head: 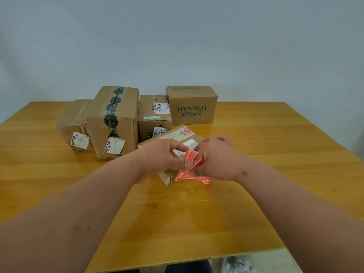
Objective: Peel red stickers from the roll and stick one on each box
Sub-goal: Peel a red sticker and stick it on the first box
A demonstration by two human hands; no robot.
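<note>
Above the nearest box, the left hand pinches a red sticker while the right hand grips the sticker strip. Pulled carelessly, the sticker could curl onto itself or tear.

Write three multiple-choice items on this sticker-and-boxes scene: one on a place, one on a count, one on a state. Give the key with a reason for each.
1. Where does the HYNAUT box stand on the table?
A. far end of the row, on the right
B. nearest the person
C. on top of another box

2. How many cardboard boxes are on the table?
A. three
B. five
C. seven

3. What is the left hand doing?
A. lying flat on the table
B. pinching a red sticker
C. lifting a box

Key: 1 A, it ends the back row on the right. 2 B, four stand behind and the nearest box lies under the hands. 3 B, its fingers pinch the sticker while the right hand holds the red strip.
</note>
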